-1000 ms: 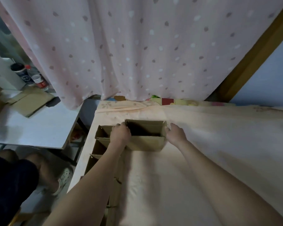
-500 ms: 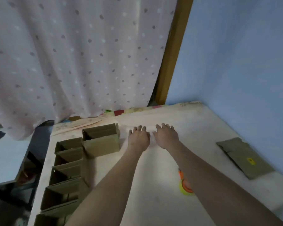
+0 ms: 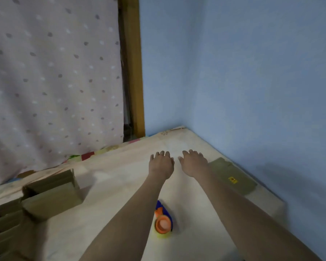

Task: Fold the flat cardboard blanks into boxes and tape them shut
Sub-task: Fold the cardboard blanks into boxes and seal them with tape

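Observation:
My left hand [image 3: 161, 165] and my right hand [image 3: 194, 162] are stretched out side by side over the pale sheet [image 3: 120, 178], fingers straight, holding nothing. A stack of flat cardboard blanks [image 3: 232, 178] with a small yellow label lies just right of my right hand, against the blue wall. An open folded box [image 3: 53, 194] stands at the left, with a row of more open boxes [image 3: 2, 221] beside it at the left edge. An orange and blue tape dispenser [image 3: 163, 221] lies between my forearms.
A blue wall [image 3: 252, 91] bounds the bed on the right and at the back. A dotted curtain [image 3: 51, 81] hangs at the left, beside a wooden post [image 3: 133, 72].
My hands let go of the open box at the left and swung right, side by side, toward the flat blanks. The view turned right with them, and the box stays put.

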A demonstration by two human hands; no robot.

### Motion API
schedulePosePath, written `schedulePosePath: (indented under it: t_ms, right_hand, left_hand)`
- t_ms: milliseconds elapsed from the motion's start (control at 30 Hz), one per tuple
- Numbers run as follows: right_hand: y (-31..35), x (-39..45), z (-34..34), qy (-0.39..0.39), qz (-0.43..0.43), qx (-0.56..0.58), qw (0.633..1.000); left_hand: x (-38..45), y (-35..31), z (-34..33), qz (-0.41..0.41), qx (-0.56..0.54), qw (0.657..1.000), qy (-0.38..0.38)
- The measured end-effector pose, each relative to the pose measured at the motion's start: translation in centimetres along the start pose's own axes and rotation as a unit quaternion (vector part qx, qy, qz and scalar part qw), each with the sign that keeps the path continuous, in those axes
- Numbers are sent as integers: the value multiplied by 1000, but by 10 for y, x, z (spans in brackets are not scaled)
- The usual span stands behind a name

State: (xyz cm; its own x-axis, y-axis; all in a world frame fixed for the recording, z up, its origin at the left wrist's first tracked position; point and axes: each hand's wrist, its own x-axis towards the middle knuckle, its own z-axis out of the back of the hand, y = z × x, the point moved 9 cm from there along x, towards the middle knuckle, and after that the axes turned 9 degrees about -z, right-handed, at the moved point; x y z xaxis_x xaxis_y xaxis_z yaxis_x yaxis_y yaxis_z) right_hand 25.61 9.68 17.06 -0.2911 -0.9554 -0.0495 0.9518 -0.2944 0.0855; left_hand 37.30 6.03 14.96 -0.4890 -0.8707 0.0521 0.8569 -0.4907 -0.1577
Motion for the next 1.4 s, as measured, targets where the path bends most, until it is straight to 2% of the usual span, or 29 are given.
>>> schedulePosePath:
  t_ms: [200,333,633,933,1067,1200,1400]
  right_hand:
    - [-114,55,14,3,-1,3,1000]
    - [-162,85,24,-1,-8,-5,1000]
    - [-220,154,39,-15,-6,-6,1000]
    - [-290,215,6,17,-19,-5,1000]
    - [-315,254,-16,32,-1,1,999]
    - [-350,288,-58,80,17,10,997]
    - [-409,311,-153,199,-23,63,978]
  left_hand:
    - [74,-93,-7,1,9,1000,-9]
    - [111,-133,-8,-3,21,1000,-7]
    - [206,-170,-11,-18,46,999,-23]
    - [274,-201,-65,-25,61,998,16]
    - [307,-209,-91,-5,68,997,22]
    - [320,-212,-137,43,61,995,64]
    - [298,-214,-227,174,-49,974,140]
